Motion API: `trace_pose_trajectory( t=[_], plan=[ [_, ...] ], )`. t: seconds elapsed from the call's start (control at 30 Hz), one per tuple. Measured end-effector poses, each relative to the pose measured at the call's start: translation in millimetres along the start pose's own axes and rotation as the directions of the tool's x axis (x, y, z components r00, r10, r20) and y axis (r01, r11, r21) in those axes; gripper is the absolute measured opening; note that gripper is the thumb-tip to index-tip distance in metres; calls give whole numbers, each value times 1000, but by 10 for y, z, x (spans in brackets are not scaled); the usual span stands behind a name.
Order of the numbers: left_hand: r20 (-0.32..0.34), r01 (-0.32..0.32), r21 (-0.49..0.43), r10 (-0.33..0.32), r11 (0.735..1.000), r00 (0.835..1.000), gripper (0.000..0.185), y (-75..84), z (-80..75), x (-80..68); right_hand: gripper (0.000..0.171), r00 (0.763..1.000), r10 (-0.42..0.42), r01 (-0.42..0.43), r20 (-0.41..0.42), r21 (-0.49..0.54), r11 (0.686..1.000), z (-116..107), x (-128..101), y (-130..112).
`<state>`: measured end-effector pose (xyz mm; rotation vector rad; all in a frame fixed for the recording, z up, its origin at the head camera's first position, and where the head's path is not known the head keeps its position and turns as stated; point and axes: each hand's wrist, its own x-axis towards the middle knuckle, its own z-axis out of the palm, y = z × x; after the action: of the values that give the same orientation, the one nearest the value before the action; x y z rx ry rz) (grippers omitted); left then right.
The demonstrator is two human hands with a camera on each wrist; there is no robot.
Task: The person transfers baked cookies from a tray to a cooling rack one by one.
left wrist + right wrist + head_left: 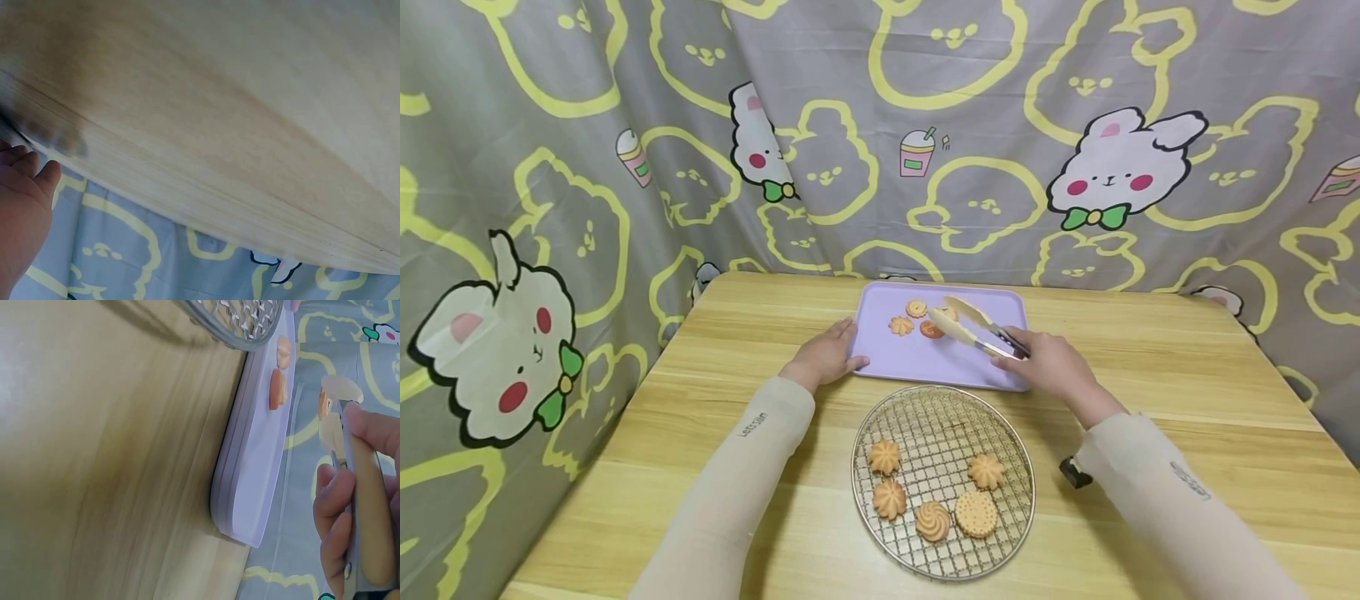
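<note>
My right hand (pixel 1052 362) grips a pair of tongs (pixel 957 332) with pale tips and metal arms, over the lilac tray (pixel 895 358). Between the tong tips is a cookie (pixel 324 404), held above the tray in the right wrist view. On the tray lie a flower-shaped cookie (pixel 901 325), a round scalloped cookie (pixel 916 308) and a reddish-brown cookie (pixel 932 330). My left hand (pixel 826 354) rests against the tray's left edge, thumb at the rim and fingers extended; the left wrist view catches only part of this hand (pixel 25 200).
Nearer me, a round wire rack (pixel 940 433) holds several cookies, among them a swirled one (pixel 932 521) and a round dotted one (pixel 976 513). All stands on a wooden table (pixel 1150 358). A patterned grey curtain (pixel 865 92) hangs behind and at the left.
</note>
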<state>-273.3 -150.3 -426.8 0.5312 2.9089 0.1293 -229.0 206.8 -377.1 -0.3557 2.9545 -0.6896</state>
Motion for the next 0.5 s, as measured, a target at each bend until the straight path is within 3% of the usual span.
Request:
trace_pose_trajectory(
  t=[0.5],
  plan=[
    [4, 10, -4, -10, 1000, 1000, 83, 0, 6, 7, 66, 991, -137, 137, -12, 7, 991, 36, -214, -23]
  ],
)
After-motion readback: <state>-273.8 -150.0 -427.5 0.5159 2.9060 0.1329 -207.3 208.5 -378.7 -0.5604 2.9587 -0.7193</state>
